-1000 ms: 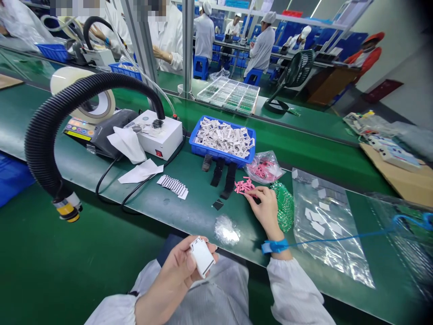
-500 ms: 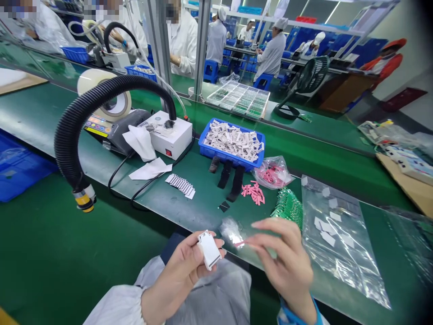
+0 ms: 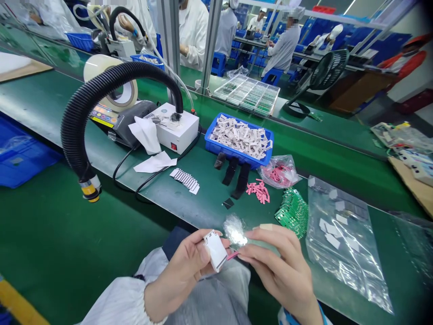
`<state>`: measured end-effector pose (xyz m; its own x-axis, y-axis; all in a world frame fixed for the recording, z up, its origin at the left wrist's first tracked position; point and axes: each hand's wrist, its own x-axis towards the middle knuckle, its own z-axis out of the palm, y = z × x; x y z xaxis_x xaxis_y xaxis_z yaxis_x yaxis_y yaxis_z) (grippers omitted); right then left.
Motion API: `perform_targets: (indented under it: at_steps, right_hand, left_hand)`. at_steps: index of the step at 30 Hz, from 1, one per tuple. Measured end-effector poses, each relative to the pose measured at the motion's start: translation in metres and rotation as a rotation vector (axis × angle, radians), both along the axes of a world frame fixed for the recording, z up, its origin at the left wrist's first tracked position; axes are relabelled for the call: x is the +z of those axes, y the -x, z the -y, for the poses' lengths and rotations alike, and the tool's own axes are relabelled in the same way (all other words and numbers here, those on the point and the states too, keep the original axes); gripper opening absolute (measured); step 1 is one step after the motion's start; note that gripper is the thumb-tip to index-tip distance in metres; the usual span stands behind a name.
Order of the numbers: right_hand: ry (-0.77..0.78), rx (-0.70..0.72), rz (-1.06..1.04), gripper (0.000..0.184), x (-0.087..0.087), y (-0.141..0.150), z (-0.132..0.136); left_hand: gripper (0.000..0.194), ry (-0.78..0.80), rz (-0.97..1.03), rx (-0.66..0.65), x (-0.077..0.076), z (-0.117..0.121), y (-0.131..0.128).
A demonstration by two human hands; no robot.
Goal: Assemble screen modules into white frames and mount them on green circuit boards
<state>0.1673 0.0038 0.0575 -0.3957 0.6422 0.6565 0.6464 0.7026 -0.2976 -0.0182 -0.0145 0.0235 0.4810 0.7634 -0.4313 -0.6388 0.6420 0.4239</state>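
Note:
My left hand [image 3: 189, 259] is closed around a small white plastic case [image 3: 215, 251], its flat face turned up. From the right, my right hand [image 3: 280, 259] pinches a thin pink strip [image 3: 233, 255] between thumb and fingers. The strip's far end reaches the case's right edge; whether they touch I cannot tell. Just beyond both hands lies a crumpled clear plastic bag [image 3: 234, 228] with shiny bits. Loose pink strips [image 3: 259, 191] lie farther back, beside a bag of more pink strips [image 3: 279, 172]. Green circuit boards [image 3: 292, 212] are stacked beyond my right hand.
A blue bin [image 3: 238, 151] holds many white parts. White labels [image 3: 184, 180] lie in a row near a white box [image 3: 179, 128]. A black flexible hose [image 3: 72, 131] arches over the bench's left side. A clear bag [image 3: 341, 253] with white pieces lies at right.
My right hand has brought the pink strip leftward to the case's edge. The case stays in my left hand, and the whole view has shifted slightly.

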Motion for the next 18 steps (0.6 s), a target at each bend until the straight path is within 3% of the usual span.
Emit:
perform_targets:
  at_steps: [12,18]
  right_hand:
    - [0.008,-0.011,0.016,0.010,0.0009,0.0028,0.0033]
    - [0.033,0.088,-0.036,0.014,-0.0002,0.0089,0.0036]
  left_hand:
    - [0.033,-0.016,0.037,0.000,-0.0041,0.0016,0.0011]
    - [0.035,0.001,0.035,-0.002,0.0002,0.0029,-0.0006]
